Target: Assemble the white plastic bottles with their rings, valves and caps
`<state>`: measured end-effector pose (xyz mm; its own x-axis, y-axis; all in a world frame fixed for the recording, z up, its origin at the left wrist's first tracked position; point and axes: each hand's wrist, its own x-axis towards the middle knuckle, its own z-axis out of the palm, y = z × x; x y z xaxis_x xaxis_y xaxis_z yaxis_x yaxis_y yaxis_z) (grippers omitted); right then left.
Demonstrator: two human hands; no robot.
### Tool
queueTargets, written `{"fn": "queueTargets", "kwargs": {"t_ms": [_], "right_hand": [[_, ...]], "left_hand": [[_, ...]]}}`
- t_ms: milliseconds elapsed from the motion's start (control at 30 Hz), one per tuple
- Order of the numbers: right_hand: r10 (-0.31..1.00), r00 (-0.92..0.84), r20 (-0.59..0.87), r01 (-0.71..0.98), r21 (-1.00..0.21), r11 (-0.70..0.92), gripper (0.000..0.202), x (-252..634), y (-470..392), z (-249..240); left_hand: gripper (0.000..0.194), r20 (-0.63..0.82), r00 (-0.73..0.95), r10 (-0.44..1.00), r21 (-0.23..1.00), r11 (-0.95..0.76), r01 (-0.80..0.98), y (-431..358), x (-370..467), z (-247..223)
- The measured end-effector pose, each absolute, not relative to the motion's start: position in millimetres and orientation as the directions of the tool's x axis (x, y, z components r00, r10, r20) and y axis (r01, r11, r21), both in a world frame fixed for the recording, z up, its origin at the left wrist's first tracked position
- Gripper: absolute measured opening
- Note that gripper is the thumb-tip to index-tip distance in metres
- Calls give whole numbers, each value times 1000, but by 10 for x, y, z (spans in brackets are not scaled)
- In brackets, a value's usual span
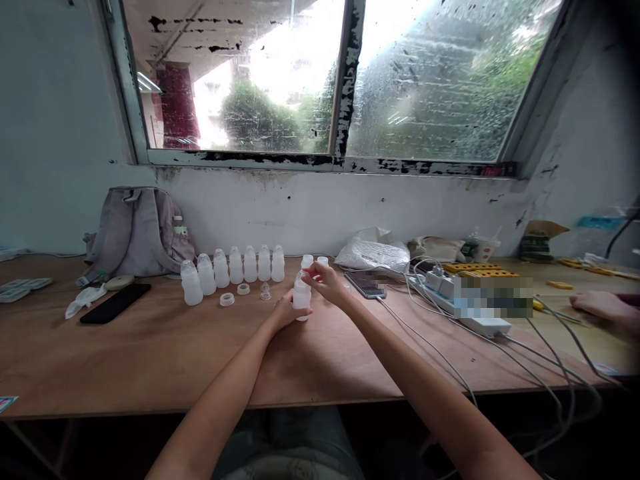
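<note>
My left hand (pixel 285 312) is wrapped round the lower part of a translucent white baby bottle (pixel 301 298), held upright over the table in front of me. The fingers of my right hand (pixel 324 280) are closed at the top of this same bottle; the small part under them is partly hidden. Just behind my hands stand two more white bottles or bottle parts, seen only by their tops. To the left, several capped baby bottles (pixel 235 265) form a row. Before them lie two white collar rings (pixel 227 299) and a clear silicone teat (pixel 265 291).
A grey backpack (pixel 135 230) and a black phone (pixel 116 304) are at the left. On the right are a charging phone (pixel 367 283), a plastic bag (pixel 375 250), a white power strip (pixel 483 323) and trailing cables. Another person's hand (pixel 603 308) shows at the far right.
</note>
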<state>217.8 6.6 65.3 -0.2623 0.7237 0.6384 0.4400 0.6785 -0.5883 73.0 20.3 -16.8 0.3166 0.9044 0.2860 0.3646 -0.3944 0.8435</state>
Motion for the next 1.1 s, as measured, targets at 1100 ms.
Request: {"fn": "queueTargets", "kwargs": {"t_ms": [1100], "right_hand": [[757,-227,612,670,-466,578,52,2093,163,373]], "left_hand": [[37,405,423,811,554,-586,592,115,377,6]]}}
